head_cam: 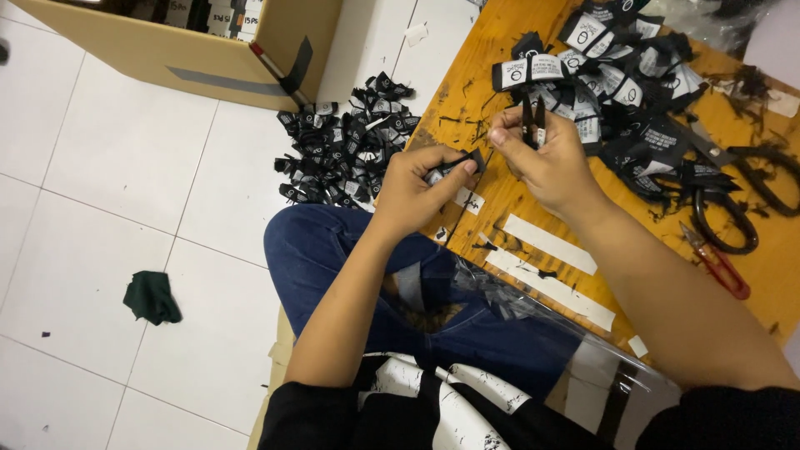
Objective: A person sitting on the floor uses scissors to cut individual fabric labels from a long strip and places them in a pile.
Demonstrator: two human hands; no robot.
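My left hand (414, 185) pinches a small black fabric label (454, 166) between thumb and fingertips, held just above the near edge of the wooden table (775, 250). My right hand (546, 157) is closed around a pair of small black thread snips (533, 117), blades pointing up and away from me, close to the label but not touching it.

I judge the label light, thin and floppy; it will fold or twist if I hold it by one corner only, so it is best pinched flat near the end I am not trimming, leaving the other end free. It looks woven and slightly slick, so a firm pinch is needed. The snips are stiff and sharp-tipped; I keep my fingers behind the blades.

Further up the table lies a heap of black and white labels (621, 75), with large black scissors (733, 208) and red-handled snips (717, 262) to the right, and strips of white tape (550, 243) near my wrist. On the white tiled floor (125, 167) by my knee sits another pile of black labels (346, 142), a dark green cloth scrap (152, 297), and a cardboard box (192, 42) beyond
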